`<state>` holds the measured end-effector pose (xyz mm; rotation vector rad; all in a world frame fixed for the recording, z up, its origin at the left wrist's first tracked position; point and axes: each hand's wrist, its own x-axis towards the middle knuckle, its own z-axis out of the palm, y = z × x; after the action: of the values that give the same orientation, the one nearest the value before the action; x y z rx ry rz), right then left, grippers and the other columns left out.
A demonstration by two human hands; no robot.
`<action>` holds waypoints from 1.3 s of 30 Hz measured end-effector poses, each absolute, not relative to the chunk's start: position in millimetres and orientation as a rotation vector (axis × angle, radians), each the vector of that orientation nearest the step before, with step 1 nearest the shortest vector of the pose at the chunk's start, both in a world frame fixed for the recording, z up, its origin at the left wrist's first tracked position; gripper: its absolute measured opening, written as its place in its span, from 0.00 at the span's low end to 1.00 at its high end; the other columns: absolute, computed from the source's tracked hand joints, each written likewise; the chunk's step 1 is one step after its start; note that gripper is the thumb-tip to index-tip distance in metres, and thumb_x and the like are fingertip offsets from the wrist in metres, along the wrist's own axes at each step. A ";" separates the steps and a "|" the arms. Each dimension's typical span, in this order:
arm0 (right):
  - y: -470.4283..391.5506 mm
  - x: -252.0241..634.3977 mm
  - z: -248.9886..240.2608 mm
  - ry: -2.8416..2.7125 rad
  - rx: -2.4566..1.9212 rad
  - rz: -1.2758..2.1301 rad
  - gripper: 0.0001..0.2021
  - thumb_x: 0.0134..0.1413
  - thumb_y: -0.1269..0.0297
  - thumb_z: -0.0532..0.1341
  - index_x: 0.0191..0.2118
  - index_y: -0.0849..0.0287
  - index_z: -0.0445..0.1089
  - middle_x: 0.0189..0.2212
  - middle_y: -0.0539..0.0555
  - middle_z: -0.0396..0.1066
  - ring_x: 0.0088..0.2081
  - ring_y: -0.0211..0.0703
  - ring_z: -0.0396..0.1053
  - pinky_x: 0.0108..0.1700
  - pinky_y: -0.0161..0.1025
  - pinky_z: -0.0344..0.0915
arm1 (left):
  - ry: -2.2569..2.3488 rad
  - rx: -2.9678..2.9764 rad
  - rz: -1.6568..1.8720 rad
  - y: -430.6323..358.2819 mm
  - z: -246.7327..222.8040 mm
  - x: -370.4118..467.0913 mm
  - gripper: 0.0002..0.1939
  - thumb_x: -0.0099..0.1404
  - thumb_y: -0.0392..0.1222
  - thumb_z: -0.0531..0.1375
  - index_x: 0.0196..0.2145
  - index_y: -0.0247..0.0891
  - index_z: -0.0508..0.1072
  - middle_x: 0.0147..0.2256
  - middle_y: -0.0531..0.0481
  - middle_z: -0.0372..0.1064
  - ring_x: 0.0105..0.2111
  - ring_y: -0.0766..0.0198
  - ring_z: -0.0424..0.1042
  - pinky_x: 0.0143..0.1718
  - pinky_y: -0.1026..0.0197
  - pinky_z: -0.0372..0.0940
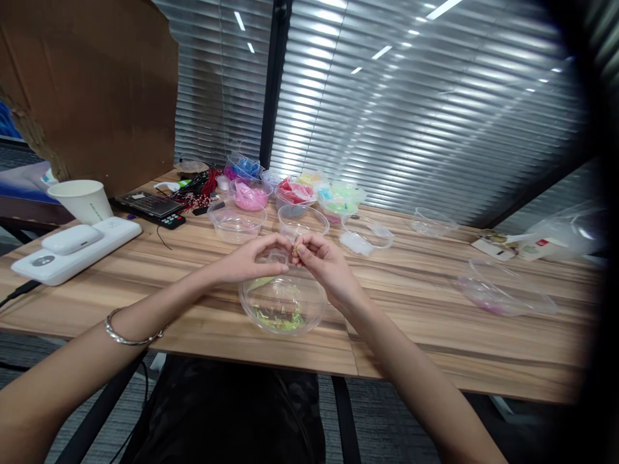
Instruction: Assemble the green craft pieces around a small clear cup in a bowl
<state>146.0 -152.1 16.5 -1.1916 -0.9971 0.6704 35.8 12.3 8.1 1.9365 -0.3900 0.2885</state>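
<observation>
Both my hands meet above a round clear plastic bowl [249, 309] that has yellow-green shreds [285, 319] at its bottom. My left hand [256, 259] curls its thumb and fingers around a small clear plastic piece [279, 256], whose exact kind I cannot make out. Touching its fingertips, my right hand [331, 267] is closed in a pinch on a tiny yellowish piece [296, 247], mostly covered by the fingers. Just beyond the hands stand two clear tubs, one on the left [236, 222] and one in the middle [304, 220].
Tubs with pink [250, 194], red [294, 191] and green [343, 196] contents stand at the back. A clear lid [367, 235] and a tub with pink bits [503, 290] lie rightward. On the left are a paper cup [82, 200], a white power strip [77, 248] and tangled wires [203, 190].
</observation>
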 end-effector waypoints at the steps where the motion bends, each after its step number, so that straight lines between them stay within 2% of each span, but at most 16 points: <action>1: -152.1 146.0 16.5 -1.015 -1.201 0.663 0.13 0.55 0.56 0.64 0.35 0.62 0.66 0.27 0.50 0.65 0.31 0.34 0.63 0.38 0.34 0.61 | -0.388 1.928 0.282 12.4 8.2 35.7 0.17 0.65 0.42 0.62 0.50 0.38 0.66 0.47 0.46 0.68 0.49 0.62 0.69 0.53 0.58 0.64; 8: -152.1 144.3 16.9 -1.083 -1.271 0.621 0.15 0.58 0.53 0.60 0.32 0.60 0.61 0.26 0.48 0.60 0.29 0.33 0.59 0.35 0.34 0.58 | -0.398 1.954 0.299 13.1 7.0 36.2 0.14 0.65 0.42 0.61 0.47 0.37 0.68 0.44 0.46 0.68 0.47 0.61 0.69 0.52 0.57 0.64; 15: -151.3 142.3 15.2 -1.031 -1.229 0.575 0.12 0.55 0.57 0.64 0.36 0.61 0.66 0.29 0.51 0.67 0.32 0.36 0.66 0.39 0.36 0.64 | -0.376 2.011 0.321 11.8 10.1 34.3 0.16 0.65 0.44 0.62 0.48 0.38 0.67 0.45 0.46 0.68 0.48 0.60 0.68 0.51 0.57 0.63; 28: -151.6 140.4 14.6 -1.087 -1.280 0.495 0.07 0.59 0.62 0.60 0.38 0.61 0.66 0.30 0.50 0.66 0.31 0.33 0.64 0.35 0.33 0.63 | -0.369 2.053 0.326 14.4 8.4 33.9 0.15 0.64 0.46 0.62 0.47 0.38 0.68 0.44 0.47 0.67 0.47 0.60 0.68 0.51 0.56 0.63; 39: -153.2 139.4 11.5 -1.131 -1.417 0.354 0.07 0.62 0.61 0.58 0.39 0.59 0.66 0.32 0.50 0.68 0.33 0.34 0.67 0.37 0.33 0.65 | -0.374 2.102 0.335 15.3 7.3 34.6 0.13 0.65 0.47 0.62 0.43 0.38 0.70 0.43 0.48 0.69 0.45 0.61 0.69 0.49 0.58 0.62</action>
<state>139.4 -153.2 11.5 -1.4173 -1.1307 0.3543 34.6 15.3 7.3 2.1020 -0.3737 0.3345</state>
